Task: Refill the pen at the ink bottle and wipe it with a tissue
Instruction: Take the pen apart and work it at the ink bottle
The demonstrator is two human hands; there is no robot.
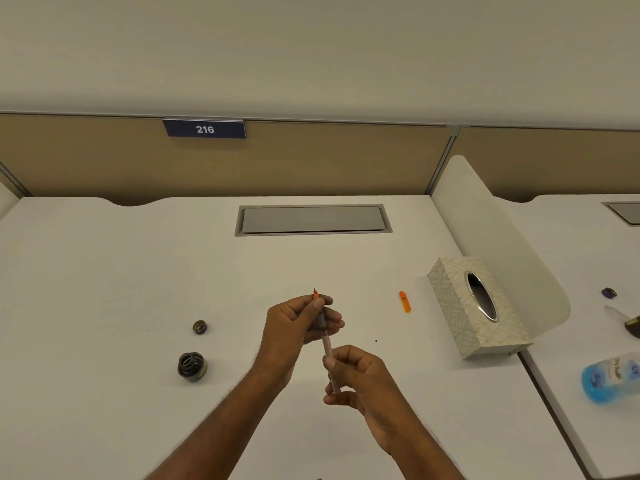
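Note:
Both hands hold a slim pen (325, 337) above the middle of the white desk (104, 271). My left hand (298, 327) grips its front part, with the orange nib tip pointing up and away. My right hand (356, 379) pinches the clear rear barrel near me. An open dark ink bottle (191, 366) stands on the desk to the left of my hands. Its small dark lid (200, 327) lies just behind it. The orange pen cap (404, 301) lies to the right. A patterned tissue box (474, 306) rests at the right, its oval opening showing no tissue.
A grey cable hatch (313, 219) is set into the desk at the back. A white divider (502, 244) stands behind the tissue box. On the neighbouring desk lie a blue bottle (609, 379) and a small purple object (609, 292).

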